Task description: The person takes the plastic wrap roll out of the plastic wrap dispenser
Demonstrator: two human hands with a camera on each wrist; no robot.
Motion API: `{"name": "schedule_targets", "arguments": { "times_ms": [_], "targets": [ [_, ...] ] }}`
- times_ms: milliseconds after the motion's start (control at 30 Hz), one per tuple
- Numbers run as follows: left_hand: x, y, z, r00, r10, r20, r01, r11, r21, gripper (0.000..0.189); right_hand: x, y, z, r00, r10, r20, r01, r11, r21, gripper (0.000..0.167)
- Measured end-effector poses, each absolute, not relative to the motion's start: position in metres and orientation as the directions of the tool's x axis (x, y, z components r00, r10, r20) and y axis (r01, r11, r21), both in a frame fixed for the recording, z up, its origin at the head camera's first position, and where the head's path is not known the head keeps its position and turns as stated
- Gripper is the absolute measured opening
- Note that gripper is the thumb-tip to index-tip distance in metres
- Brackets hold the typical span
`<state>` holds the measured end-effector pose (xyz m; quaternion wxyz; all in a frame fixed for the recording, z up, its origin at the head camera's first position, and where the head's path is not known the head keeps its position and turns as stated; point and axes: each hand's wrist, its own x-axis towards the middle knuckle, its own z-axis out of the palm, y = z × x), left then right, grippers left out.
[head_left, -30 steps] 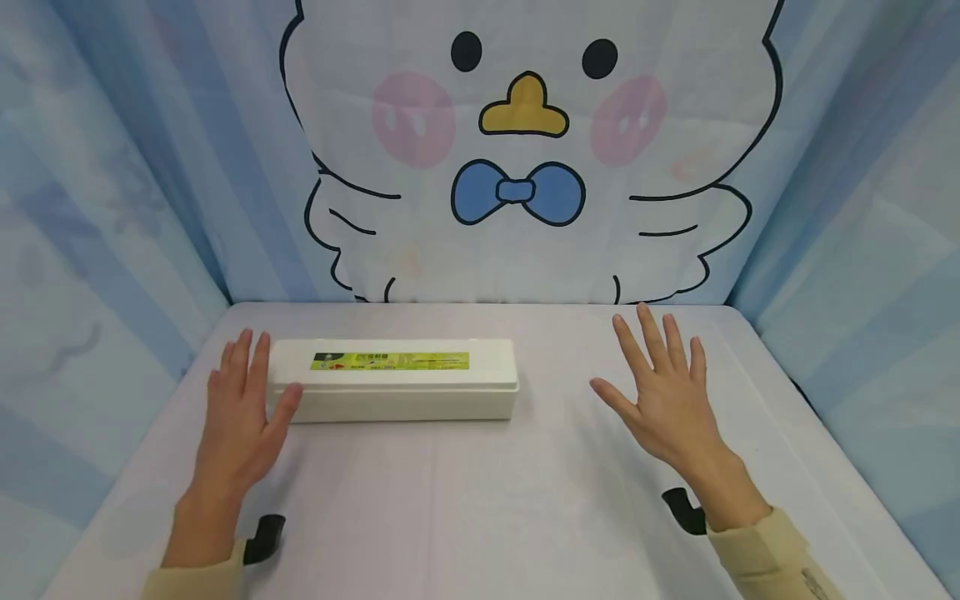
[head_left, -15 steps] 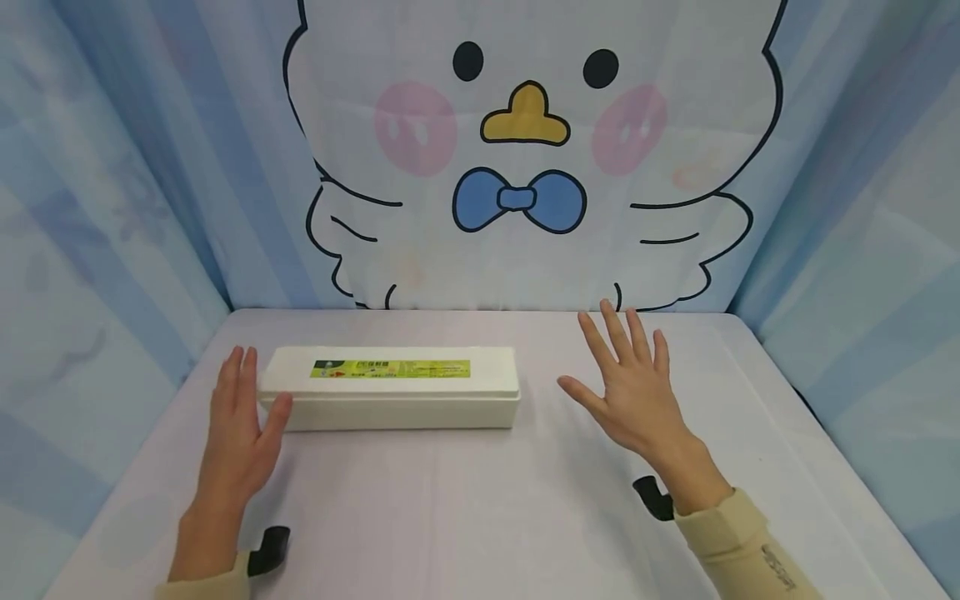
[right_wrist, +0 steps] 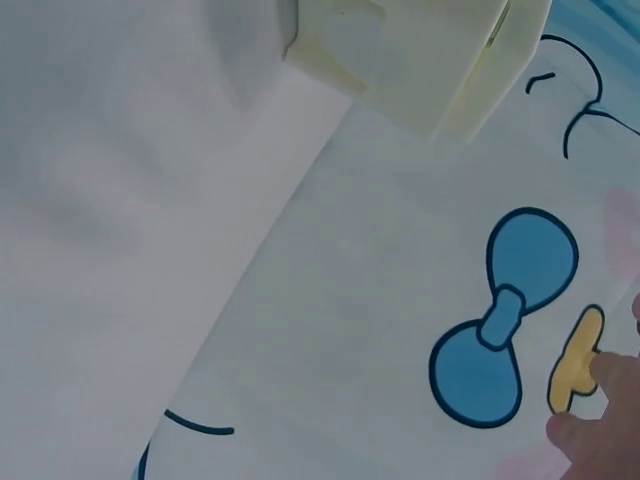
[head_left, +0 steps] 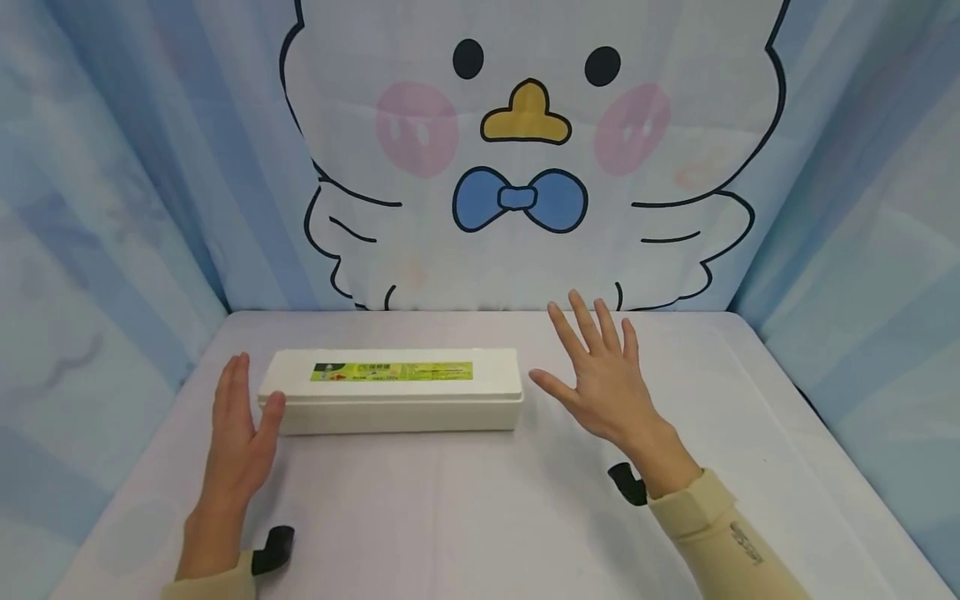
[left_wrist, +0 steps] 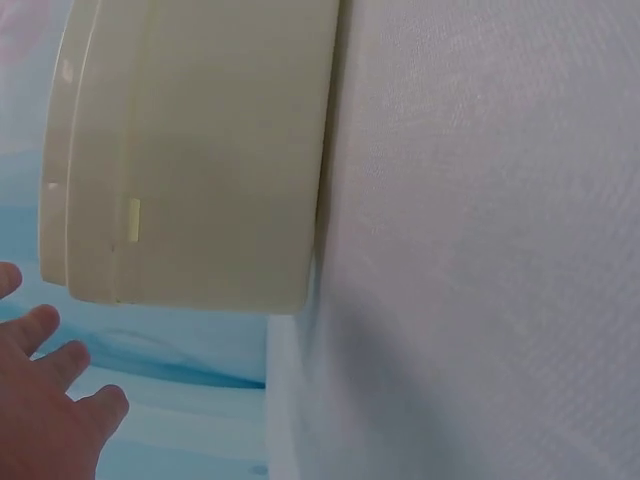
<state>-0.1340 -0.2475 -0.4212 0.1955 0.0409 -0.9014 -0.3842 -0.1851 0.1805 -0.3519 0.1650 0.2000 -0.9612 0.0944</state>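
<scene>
A long white cling film box lies lengthwise across the table, left of the middle, its lid shut and a yellow-green label on top. My left hand is held straight-fingered by the box's left end, thumb overlapping its front corner in the head view. From the left wrist, the fingertips appear beside the box end with a gap. To the right of the box, my right hand is spread and holds nothing. Its fingertips show in the right wrist view, apart from the box.
A white cloth covers the table. Behind it hangs a curtain printed with a cartoon face and blue bow tie, and blue-white curtains close off both sides. Black curved pieces stick out at both cuffs.
My right hand has moved left toward the right end of the box, still spread. The left hand has shifted slightly lower in the view. The box has stayed in place.
</scene>
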Motion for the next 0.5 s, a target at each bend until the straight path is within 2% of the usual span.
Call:
{"name": "schedule_targets", "arguments": {
  "times_ms": [200, 500],
  "targets": [
    [-0.135, -0.251, -0.425, -0.915, -0.232, 0.33, 0.101, 0.66, 0.744, 0.072, -0.192, 0.166, -0.352, -0.858, -0.373, 0.352, -0.438, 0.89, -0.124, 0.089],
    [-0.139, -0.252, -0.435, -0.927, -0.255, 0.276, 0.077, 0.59, 0.804, 0.075, -0.2, 0.146, -0.355, -0.854, -0.402, 0.331, -0.463, 0.877, -0.13, 0.09]
  ]
}}
